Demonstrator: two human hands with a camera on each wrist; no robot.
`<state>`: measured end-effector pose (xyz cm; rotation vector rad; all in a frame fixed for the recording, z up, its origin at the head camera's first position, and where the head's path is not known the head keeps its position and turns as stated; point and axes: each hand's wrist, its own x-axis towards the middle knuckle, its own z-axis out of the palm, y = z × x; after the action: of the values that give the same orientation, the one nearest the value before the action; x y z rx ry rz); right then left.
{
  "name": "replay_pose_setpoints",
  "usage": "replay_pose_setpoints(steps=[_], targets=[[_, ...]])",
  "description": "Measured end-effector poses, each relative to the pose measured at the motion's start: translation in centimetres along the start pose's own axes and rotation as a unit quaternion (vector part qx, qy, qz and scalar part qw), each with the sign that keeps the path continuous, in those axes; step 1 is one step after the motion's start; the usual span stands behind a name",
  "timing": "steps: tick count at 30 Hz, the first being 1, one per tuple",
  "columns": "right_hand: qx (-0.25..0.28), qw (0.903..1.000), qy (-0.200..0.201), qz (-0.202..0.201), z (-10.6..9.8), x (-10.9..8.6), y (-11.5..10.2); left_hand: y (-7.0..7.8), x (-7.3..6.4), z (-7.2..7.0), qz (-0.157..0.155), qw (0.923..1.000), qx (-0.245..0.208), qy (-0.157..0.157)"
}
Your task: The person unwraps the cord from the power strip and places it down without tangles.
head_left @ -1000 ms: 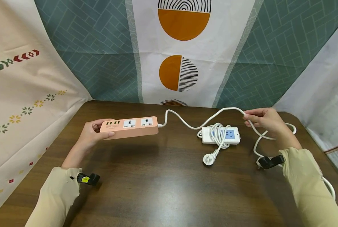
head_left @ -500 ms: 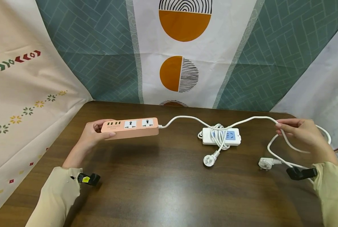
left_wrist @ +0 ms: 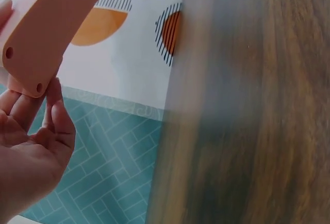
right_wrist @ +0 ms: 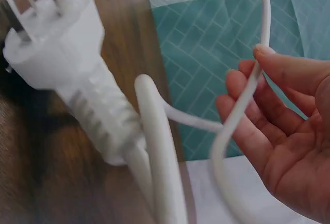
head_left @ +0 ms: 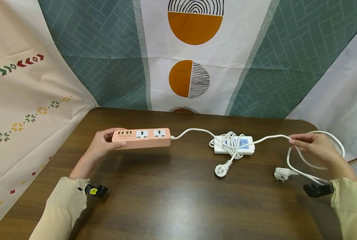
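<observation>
At the left, a cream fabric sheet printed with small coloured motifs [head_left: 19, 110] is hung beside a dark brown wood-grain worktop [head_left: 166, 206]. The left end of a salmon-pink rectangular plastic power strip [head_left: 144, 144] is grasped by the left hand [head_left: 100, 145], with the thumb laid on the front face. The strip is held raised above the worktop, roughly level, with its sockets facing upward. In the left wrist view, two recessed holes are seen in it.

From the strip's right end, a slender white round cable [head_left: 194, 129] is led rightward across a white rectangular plastic power strip with a blue socket panel [head_left: 246, 151], which is placed on the worktop. Whether contact is made there cannot be told. That unit is wrapped by its own bundled white cord [head_left: 231, 141], ended by a round white plug [head_left: 221, 170].

Farther right, a white plastic plug with flat metal pins [head_left: 282, 173] is located near the right hand [head_left: 317, 148], by whose thumb and fingers the slender cable is pinched.
</observation>
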<state>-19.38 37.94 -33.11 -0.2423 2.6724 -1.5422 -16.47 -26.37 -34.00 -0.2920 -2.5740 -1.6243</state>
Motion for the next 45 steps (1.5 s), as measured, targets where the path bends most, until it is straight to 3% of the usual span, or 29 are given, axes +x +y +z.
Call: replay_pose_setpoints(steps=[5, 8, 13, 16, 18, 20, 21, 22, 23, 28, 33, 37, 42, 45], targets=[[-0.131, 0.9913, -0.007, -0.008, 1.6, -0.2, -0.6, 0.1, 0.1, 0.5, 0.011, 0.9999, -0.006, -0.005], [-0.157, 0.9868, -0.035, -0.016, 2.7, -0.3, -1.4, 0.1, 0.2, 0.8, 0.016, 0.9996, -0.014, -0.016], [-0.113, 0.9865, -0.097, -0.066, 3.7, -1.1, -3.5, 0.3, 0.2, 1.1, 0.024, 0.9992, -0.014, -0.03], [-0.018, 0.9809, -0.161, -0.109, 3.6, -1.7, -4.6, 0.3, 0.2, 1.1, 0.023, 0.9991, -0.01, -0.035], [0.1, 0.9575, -0.223, -0.153, 3.3, -1.9, -5.2, 0.3, 0.2, 1.2, 0.02, 0.9989, -0.01, -0.04], [0.205, 0.9184, -0.285, -0.182, 3.0, -1.9, -5.7, 0.2, 0.2, 1.2, 0.017, 0.9987, -0.01, -0.046], [0.247, 0.898, -0.311, -0.19, 2.8, -1.9, -6.0, 0.2, 0.2, 1.3, 0.016, 0.9986, -0.01, -0.049], [0.276, 0.8837, -0.327, -0.19, 2.7, -1.8, -6.2, 0.2, 0.2, 1.3, 0.015, 0.9985, -0.01, -0.052], [0.291, 0.8764, -0.333, -0.19, 2.5, -1.7, -6.4, 0.1, 0.2, 1.4, 0.014, 0.9984, -0.009, -0.054], [0.273, 0.9114, -0.278, -0.133, 2.3, -1.0, -7.1, 0.0, 0.2, 1.7, 0.006, 0.9974, -0.007, -0.072], [0.304, 0.9149, -0.244, -0.105, 2.8, 0.1, -6.7, -0.2, 0.3, 1.9, 0.011, 0.9961, -0.009, -0.087], [0.307, 0.923, -0.218, -0.082, 3.1, 0.8, -6.0, -0.4, 0.2, 1.8, 0.014, 0.9958, -0.006, -0.091], [0.267, 0.9462, -0.179, -0.035, 3.6, 2.0, -5.5, -0.9, 0.0, 1.6, 0.009, 0.995, -0.01, -0.099], [0.192, 0.97, -0.149, -0.01, 4.0, 2.6, -5.2, -1.1, -0.1, 1.5, 0.005, 0.9939, -0.001, -0.11]])
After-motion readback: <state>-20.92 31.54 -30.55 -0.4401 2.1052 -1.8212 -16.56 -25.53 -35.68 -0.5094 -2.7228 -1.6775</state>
